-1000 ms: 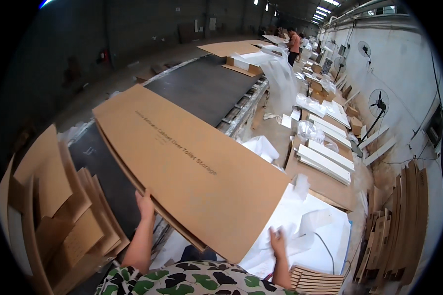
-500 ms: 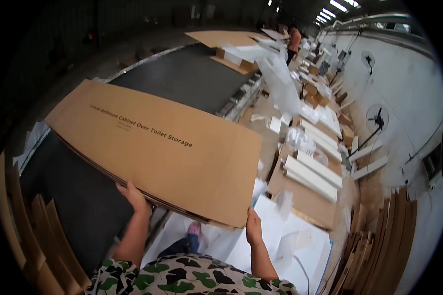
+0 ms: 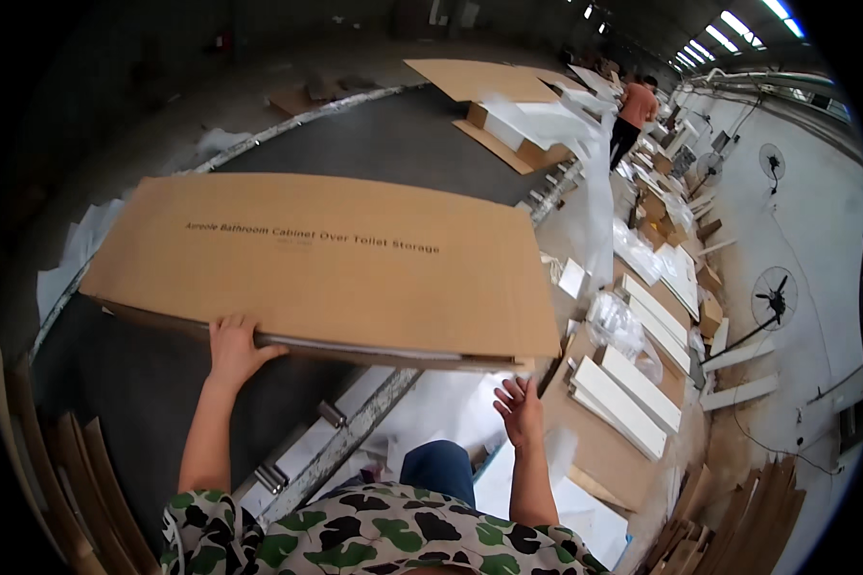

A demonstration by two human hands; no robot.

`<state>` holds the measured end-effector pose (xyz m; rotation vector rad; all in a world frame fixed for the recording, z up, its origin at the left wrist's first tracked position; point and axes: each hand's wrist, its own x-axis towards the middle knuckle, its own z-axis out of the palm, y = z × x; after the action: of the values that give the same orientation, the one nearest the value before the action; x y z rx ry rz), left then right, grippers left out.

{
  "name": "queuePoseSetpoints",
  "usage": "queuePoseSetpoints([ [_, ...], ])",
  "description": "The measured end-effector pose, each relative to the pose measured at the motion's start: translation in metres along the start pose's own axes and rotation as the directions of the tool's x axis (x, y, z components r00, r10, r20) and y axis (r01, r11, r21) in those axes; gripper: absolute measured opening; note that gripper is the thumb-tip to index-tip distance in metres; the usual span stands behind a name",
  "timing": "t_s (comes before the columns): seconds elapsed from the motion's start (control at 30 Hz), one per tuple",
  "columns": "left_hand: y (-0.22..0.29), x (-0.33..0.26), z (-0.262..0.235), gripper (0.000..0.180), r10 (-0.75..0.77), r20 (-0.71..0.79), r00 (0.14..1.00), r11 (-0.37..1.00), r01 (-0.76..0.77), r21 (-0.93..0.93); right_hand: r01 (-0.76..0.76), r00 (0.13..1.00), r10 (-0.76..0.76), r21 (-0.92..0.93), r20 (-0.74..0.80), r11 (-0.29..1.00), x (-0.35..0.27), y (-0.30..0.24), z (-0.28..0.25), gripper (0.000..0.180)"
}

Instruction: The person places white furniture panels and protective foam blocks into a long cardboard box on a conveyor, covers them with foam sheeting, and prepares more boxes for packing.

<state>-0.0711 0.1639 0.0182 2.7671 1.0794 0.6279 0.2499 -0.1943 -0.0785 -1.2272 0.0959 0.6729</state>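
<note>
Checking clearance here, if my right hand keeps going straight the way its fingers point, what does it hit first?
Most likely the near edge of the cardboard box: the right hand is open just below it, fingers pointing up at it, though depth is unclear.

At your two o'clock white panels (image 3: 633, 398) lie near a standing fan (image 3: 775, 299); flat cardboard stacks (image 3: 77, 479) lean at eight o'clock.

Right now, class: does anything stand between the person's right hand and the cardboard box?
Nothing visible does. The right hand is open just below the near edge of the box, with only a small gap of air between them. The left hand already grips that same edge further left.
</note>
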Motion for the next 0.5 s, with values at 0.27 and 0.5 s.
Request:
queuePoseSetpoints([
  [0.27, 0.067, 0.007, 0.036, 0.041, -0.022, -0.163, 0.986, 0.998, 0.032, 0.056, 0.217, 0.964, -0.224, 0.064, 0.145, 0.974, 0.191, -0.072, 0.011, 0.039],
  [0.5, 0.202, 0.035, 0.100, 0.036, -0.092, -0.115, 0.989, 0.994, 0.099, 0.057, 0.248, 0.949, -0.185, -0.242, 0.255, 0.938, 0.393, -0.193, 0.028, 0.030],
])
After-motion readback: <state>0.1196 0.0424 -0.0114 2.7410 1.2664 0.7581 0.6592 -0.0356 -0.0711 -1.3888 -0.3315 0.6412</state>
